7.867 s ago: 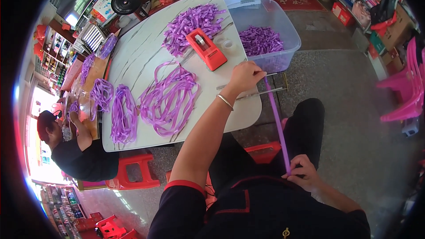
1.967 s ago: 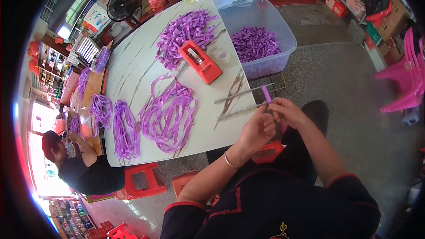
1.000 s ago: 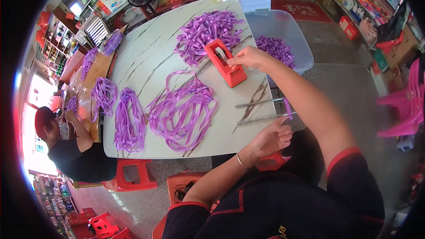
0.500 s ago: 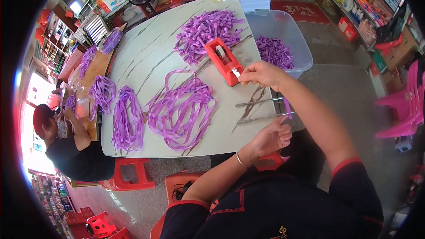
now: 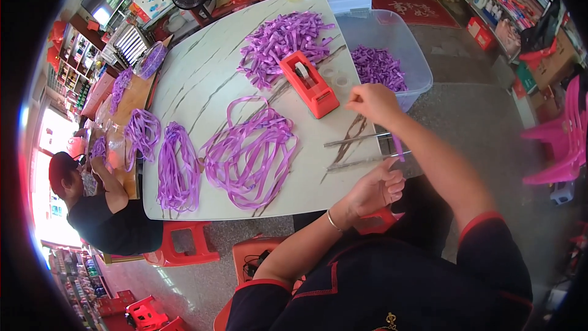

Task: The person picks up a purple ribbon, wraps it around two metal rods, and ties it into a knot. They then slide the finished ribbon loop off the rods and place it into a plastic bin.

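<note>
The right hand [image 5: 375,102] has left the red tape dispenser [image 5: 309,83] and drawn back toward the bench [image 5: 202,79] edge — fingers pinched, probably on a bit of tape, too small to be sure. The left hand [image 5: 381,185] pinches the short purple ribbon [image 5: 398,147] at the two metal rods [image 5: 361,150], so taping looks next. Ribbon loops [image 5: 251,153] and cut pieces [image 5: 282,40] cover the marble top; a clear bin [image 5: 392,49] stands beyond, another person [image 5: 92,208] sits left — a shop.
</note>
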The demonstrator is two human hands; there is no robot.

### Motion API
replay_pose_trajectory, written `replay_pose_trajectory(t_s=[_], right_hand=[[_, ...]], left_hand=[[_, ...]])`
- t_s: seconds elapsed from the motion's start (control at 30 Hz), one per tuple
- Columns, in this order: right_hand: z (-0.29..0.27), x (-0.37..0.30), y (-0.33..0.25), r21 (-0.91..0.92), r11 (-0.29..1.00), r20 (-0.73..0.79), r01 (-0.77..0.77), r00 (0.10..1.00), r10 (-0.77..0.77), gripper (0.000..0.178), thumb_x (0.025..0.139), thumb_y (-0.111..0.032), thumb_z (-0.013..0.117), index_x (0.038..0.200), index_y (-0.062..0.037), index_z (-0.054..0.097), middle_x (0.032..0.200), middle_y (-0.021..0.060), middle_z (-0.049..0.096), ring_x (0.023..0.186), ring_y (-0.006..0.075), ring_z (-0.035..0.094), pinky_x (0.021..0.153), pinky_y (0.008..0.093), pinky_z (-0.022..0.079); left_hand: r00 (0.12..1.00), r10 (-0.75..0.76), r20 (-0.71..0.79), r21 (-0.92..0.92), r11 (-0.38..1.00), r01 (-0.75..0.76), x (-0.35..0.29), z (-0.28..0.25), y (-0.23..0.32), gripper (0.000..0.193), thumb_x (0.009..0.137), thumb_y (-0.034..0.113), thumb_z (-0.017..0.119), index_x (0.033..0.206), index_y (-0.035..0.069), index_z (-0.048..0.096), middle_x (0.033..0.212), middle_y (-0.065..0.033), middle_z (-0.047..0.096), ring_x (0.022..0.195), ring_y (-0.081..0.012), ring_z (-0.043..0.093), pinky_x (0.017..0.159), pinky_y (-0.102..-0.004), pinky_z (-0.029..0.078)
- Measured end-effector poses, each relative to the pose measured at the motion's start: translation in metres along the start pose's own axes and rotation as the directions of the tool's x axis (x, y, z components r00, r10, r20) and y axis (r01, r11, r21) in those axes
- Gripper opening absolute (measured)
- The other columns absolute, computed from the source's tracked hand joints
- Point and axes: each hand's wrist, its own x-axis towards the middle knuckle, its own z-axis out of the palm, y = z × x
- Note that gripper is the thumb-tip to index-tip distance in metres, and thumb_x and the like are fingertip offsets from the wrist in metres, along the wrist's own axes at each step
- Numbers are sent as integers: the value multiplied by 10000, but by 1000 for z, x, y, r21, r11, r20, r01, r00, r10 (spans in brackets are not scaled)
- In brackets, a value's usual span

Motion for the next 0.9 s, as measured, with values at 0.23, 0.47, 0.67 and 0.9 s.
replay_pose_trajectory(t_s=[0.23, 0.47, 0.67, 0.9], right_hand=[[-70, -16, 27, 386, 902, 646, -194, 755, -114, 193, 823, -225, 597, 738, -54, 573, 625, -33, 516, 590, 52, 451, 542, 228, 364], [-75, -44, 40, 110, 993, 749, -29, 660, -64, 274, 781, -340, 607, 750, -69, 591, 645, 33, 565, 593, 146, 520, 537, 315, 389], [-71, -54, 46, -37, 996, 670, 82, 741, -36, 262, 745, -369, 610, 775, -110, 632, 679, 49, 606, 640, 225, 574, 560, 357, 414], [-69, -59, 44, -215, 972, 614, 99, 787, 56, 244, 717, -377, 629, 779, -142, 651, 713, 34, 629, 690, 239, 605, 577, 375, 444]], left_hand=[[1000, -12, 4, 18, 1000, 12, -1, 0, 2, 350, 818, 105, 503, 1141, 196, 404, 690, 32, 342, 649, -108, 370, 621, -237, 339], [999, -12, 30, 56, 998, 10, 1, 2, 1, 286, 855, 141, 484, 1133, 200, 456, 676, 37, 313, 641, -101, 344, 620, -237, 324], [1000, -1, 11, 74, 997, 0, 0, 6, 1, 264, 866, 157, 480, 1127, 196, 467, 678, 40, 306, 641, -100, 336, 619, -234, 317], [1000, -1, 9, 92, 996, 0, 2, 2, 0, 378, 836, 145, 507, 1205, 195, 442, 681, 34, 307, 640, -102, 335, 621, -238, 319]])
